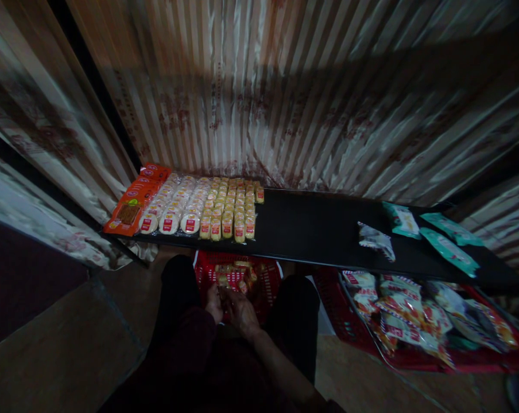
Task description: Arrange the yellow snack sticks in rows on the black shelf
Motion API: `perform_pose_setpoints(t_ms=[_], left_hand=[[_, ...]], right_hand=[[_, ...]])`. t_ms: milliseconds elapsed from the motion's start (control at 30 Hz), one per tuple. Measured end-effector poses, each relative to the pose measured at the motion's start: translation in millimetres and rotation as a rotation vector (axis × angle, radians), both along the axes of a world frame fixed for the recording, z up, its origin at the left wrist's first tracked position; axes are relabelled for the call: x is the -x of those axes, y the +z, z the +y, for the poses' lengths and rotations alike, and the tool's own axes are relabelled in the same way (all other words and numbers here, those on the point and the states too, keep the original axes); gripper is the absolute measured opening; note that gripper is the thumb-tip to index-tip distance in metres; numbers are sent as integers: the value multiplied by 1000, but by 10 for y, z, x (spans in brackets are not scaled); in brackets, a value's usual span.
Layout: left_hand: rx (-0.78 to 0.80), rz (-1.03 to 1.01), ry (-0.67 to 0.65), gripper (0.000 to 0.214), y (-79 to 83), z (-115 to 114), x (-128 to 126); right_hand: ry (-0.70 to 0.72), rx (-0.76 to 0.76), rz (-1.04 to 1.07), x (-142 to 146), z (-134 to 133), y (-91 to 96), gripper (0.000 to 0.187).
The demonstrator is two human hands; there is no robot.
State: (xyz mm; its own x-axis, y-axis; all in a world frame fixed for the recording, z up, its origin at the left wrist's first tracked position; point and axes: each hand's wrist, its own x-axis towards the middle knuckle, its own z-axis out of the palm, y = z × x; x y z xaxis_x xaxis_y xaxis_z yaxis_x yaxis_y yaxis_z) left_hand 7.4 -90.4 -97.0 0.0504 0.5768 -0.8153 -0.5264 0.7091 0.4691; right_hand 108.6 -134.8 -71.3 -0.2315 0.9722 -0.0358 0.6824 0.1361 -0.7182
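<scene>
My left hand (214, 304) and my right hand (242, 312) come together over a red plastic basket (273, 278) between my knees. A small yellow wrapped snack (223, 281) shows at the fingertips of my left hand, which looks closed around it. The fingers of my right hand are bent in against the left; what they pinch is too dark to make out. Loose wrapped snacks (251, 274) of the same kind lie in the basket. Above it, on the black shelf (302, 223), similar yellow wrapped snacks (227, 223) stand in tight rows.
Left of those rows are round white packets (169, 222) and orange packets (130, 209). Teal packets (451, 249) and a pale packet (375, 240) lie on the shelf's right part. A second red basket (414, 364) holds several bagged snacks (399, 307). A pleated curtain (251, 86) hangs behind.
</scene>
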Motion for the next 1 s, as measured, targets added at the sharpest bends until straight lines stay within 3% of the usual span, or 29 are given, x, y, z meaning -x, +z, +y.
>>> perform_pose_setpoints(t_ms=[200,533,767,1000], left_hand=[[63,-20,16,30,15,-21,-31],[-1,61,-61,33,89,-65,-69],[-79,103,-203,34,138,-107,-88],[-88,105,-198,31,203,-105,-155]], right_hand=[[-229,88,77,-65,-5,-230,47],[-390,242,132,-147,4,-258,49],[-525,202,155,-204,22,-360,49],[-566,165,180,-252,37,-366,48]])
